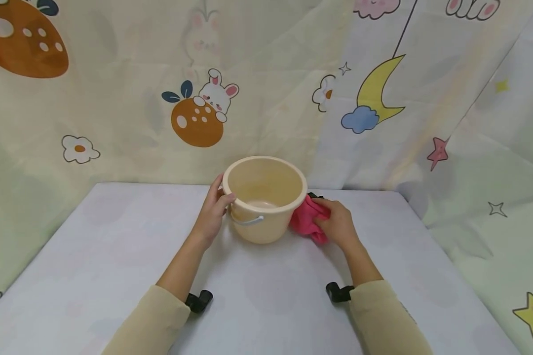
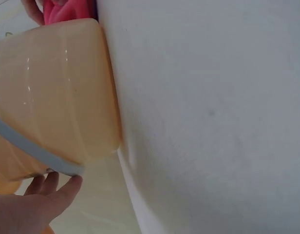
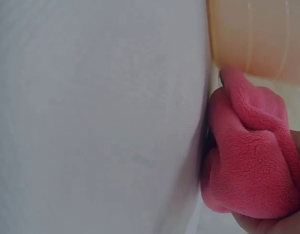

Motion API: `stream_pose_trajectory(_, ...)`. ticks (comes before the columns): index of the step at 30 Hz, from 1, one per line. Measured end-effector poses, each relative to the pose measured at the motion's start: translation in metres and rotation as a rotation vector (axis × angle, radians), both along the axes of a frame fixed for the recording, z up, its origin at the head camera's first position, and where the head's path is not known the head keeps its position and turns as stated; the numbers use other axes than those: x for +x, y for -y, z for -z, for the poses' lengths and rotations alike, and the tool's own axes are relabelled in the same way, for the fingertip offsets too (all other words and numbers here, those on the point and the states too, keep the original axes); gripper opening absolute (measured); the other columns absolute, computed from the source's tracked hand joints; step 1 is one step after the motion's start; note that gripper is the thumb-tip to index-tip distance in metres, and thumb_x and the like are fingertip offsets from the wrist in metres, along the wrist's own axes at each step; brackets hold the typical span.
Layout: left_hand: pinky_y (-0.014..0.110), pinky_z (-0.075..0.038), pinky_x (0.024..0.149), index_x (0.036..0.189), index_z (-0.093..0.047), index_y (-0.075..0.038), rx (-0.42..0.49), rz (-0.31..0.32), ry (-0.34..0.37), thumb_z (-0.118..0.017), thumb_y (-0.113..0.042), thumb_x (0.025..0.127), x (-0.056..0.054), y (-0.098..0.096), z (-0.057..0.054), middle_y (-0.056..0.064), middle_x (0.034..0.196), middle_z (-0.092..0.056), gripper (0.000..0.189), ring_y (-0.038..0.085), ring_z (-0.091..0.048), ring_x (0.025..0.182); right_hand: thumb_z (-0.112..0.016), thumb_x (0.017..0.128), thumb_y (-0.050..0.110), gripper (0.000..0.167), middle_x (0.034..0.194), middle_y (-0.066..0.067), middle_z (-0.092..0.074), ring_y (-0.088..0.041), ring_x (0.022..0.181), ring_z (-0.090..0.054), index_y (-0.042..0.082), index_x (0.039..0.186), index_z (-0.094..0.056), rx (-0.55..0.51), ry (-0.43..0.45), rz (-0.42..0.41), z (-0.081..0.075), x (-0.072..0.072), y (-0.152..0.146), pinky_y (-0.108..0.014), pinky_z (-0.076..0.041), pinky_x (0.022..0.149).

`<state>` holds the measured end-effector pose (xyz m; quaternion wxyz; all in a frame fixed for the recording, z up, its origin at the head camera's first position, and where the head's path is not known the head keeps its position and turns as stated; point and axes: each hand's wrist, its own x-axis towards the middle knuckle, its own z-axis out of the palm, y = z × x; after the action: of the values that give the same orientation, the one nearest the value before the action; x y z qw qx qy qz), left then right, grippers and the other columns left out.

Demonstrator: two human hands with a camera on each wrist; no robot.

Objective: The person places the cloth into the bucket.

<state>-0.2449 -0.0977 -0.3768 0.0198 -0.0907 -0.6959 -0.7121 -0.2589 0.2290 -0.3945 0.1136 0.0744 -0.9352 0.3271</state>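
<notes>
I see the bucket point(image 1: 271, 228) between the left hand point(image 1: 211, 209) gripping it and the right hand point(image 1: 338, 223) pinching a pink cloth point(image 1: 308, 219), on a table point(image 1: 266, 291) before a printed curtain point(image 1: 129, 103).

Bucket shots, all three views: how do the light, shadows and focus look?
Head view: soft light, faint shadows on the table near the bucket; left wrist view: dim and turned sideways, with small white glints on the bucket's side; right wrist view: also sideways, texture visible on the cloth, the bucket looking softer, a blurry shadow beside the cloth.
</notes>
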Motion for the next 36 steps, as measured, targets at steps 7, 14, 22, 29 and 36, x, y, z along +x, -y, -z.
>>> stream_pose_trajectory(7, 0.054, -0.027, 0.114, 0.166, -0.016, -0.026, 0.004, 0.003, 0.008, -0.049, -0.029, 0.099, -0.002, 0.001, 0.003, 0.018, 0.155, -0.041, 0.074, 0.028, -0.037, 0.14, -0.069, 0.089, 0.006, 0.051, 0.126, -0.026, -0.062, -0.041, 0.115, -0.057, 0.011, 0.14, -0.063, -0.047, 0.017, 0.073, -0.01, 0.004, -0.005, -0.054, -0.05, 0.096)
stream_pose_trajectory(14, 0.058, -0.024, 0.118, 0.166, -0.015, -0.024, 0.009, 0.007, 0.021, -0.05, -0.029, 0.098, -0.002, 0.0, 0.004, 0.018, 0.156, -0.041, 0.076, 0.03, -0.035, 0.143, -0.07, 0.089, 0.008, 0.053, 0.134, -0.025, -0.06, -0.041, 0.122, -0.055, 0.012, 0.141, -0.063, -0.105, 0.006, 0.132, -0.02, 0.009, -0.009, -0.054, -0.048, 0.101)
stream_pose_trajectory(22, 0.057, -0.022, 0.119, 0.166, -0.016, -0.024, 0.031, 0.017, 0.022, -0.05, -0.029, 0.098, -0.002, -0.001, 0.0, 0.018, 0.156, -0.04, 0.076, 0.029, -0.035, 0.144, -0.071, 0.091, 0.01, 0.054, 0.139, -0.022, -0.059, -0.041, 0.125, -0.054, 0.014, 0.144, -0.061, -0.13, -0.013, 0.154, -0.037, 0.013, -0.012, -0.054, -0.047, 0.102)
stream_pose_trajectory(29, 0.056, -0.022, 0.121, 0.166, -0.016, -0.025, 0.044, 0.017, 0.019, -0.049, -0.029, 0.098, -0.002, -0.001, 0.0, 0.017, 0.157, -0.039, 0.075, 0.029, -0.035, 0.144, -0.071, 0.093, 0.01, 0.055, 0.143, -0.02, -0.058, -0.039, 0.122, -0.055, 0.015, 0.146, -0.059, -0.159, -0.041, 0.146, -0.05, 0.018, -0.016, -0.053, -0.05, 0.097)
stream_pose_trajectory(36, 0.054, -0.024, 0.122, 0.165, -0.017, -0.025, 0.041, 0.007, 0.011, -0.051, -0.028, 0.099, -0.001, 0.0, 0.002, 0.018, 0.156, -0.04, 0.075, 0.029, -0.037, 0.143, -0.072, 0.094, 0.012, 0.057, 0.143, -0.02, -0.056, -0.039, 0.122, -0.054, 0.017, 0.148, -0.056, -0.193, -0.066, 0.153, -0.065, 0.025, -0.014, -0.055, -0.053, 0.093)
